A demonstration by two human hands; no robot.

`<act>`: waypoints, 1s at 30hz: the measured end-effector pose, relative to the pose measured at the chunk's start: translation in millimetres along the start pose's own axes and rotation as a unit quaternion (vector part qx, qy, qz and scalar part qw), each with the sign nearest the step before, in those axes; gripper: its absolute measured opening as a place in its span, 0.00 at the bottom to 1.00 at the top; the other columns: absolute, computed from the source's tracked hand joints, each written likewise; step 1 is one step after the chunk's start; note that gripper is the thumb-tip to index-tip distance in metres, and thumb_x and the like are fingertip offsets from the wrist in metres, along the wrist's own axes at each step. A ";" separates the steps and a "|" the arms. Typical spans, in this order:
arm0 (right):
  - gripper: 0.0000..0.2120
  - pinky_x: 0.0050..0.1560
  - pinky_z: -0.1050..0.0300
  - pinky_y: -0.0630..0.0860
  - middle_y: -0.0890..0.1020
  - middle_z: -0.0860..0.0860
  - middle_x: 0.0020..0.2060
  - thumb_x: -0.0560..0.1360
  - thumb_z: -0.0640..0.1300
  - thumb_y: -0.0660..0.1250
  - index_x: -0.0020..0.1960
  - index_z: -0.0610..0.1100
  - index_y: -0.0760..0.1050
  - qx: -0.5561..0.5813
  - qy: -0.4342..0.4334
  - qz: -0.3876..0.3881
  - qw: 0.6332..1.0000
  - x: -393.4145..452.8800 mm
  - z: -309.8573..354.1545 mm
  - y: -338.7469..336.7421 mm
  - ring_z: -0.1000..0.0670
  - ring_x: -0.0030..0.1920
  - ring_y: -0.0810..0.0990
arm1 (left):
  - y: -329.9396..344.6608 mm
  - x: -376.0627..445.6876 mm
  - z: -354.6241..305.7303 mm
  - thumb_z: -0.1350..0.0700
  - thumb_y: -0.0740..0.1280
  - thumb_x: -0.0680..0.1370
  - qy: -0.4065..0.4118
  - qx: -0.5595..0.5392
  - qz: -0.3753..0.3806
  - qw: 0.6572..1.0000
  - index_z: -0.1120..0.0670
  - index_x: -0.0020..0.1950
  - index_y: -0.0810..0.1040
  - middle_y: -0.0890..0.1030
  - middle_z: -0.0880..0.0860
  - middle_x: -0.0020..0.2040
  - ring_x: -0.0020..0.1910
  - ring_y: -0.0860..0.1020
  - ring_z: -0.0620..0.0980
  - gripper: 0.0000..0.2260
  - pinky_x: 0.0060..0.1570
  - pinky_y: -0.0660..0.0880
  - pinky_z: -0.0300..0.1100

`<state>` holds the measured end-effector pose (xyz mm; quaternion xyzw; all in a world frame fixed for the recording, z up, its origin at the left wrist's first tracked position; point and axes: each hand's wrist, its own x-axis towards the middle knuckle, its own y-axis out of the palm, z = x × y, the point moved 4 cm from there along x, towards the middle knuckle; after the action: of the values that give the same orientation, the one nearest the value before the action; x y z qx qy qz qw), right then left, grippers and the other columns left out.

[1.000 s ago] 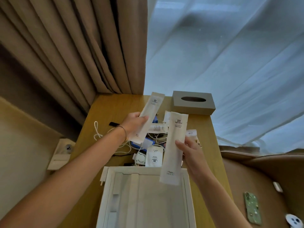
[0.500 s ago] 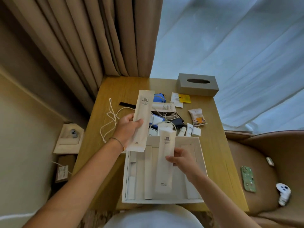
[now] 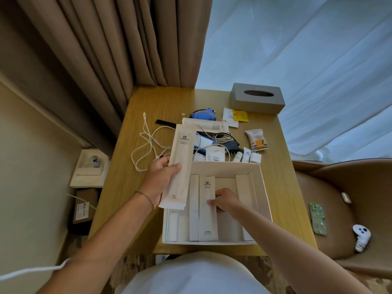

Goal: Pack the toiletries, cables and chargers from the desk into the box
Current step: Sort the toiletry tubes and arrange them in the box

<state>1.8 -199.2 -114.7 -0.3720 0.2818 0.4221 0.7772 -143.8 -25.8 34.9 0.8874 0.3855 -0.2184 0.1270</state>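
**A:** Head view first: where is the sachet being packed?

**B:** One long paper sachet (image 3: pixel 207 209) lies flat in the white box (image 3: pixel 264 200), lengthwise in a slot left of centre. The right hand (image 3: pixel 226 201) rests on its middle, fingertips curled down onto the paper and pinching its right edge.

**A:** And the other one?

**B:** The second long sachet (image 3: pixel 179 166) is up in the left hand (image 3: pixel 161 179), thumb across the front and fingers behind, gripped at mid-length. It hangs tilted over the box's left rim, not yet inside.

**A:** How will these handle?

**B:** I'd judge them light, thin and flexible, so they'd bend if held by one end. Mid-length, as now, looks the right hold. The paper should be easy enough to grip, though it creases easily.

**A:** What's left on the desk (image 3: pixel 148 102)?

**B:** Beyond the box's far wall there's a tangle: a white cable (image 3: pixel 146 145) looped at the left, a blue pouch (image 3: pixel 203 114), a dark charger (image 3: pixel 232 145), small white tubes (image 3: pixel 246 154) and a snack packet (image 3: pixel 257 139). The cable is limp and will snag, so I'd gather its loops first. A grey tissue box (image 3: pixel 257 98) sits at the far right corner.
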 end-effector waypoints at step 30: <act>0.06 0.33 0.60 0.75 0.82 0.55 0.33 0.79 0.43 0.65 0.49 0.47 0.81 -0.122 -0.149 -0.144 0.971 -85.1 30.8 -77.2 0.54 0.35 0.82 | 111.2 25.3 136.0 0.57 0.70 0.79 -0.146 0.317 0.081 0.934 0.56 0.58 0.79 0.84 0.56 0.54 0.47 0.85 0.53 0.09 0.37 0.83 0.42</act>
<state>31.2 -240.4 -7.0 -0.4339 0.0522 0.3875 0.8117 -85.6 -138.0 -89.6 0.8682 0.2000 -0.4453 -0.0886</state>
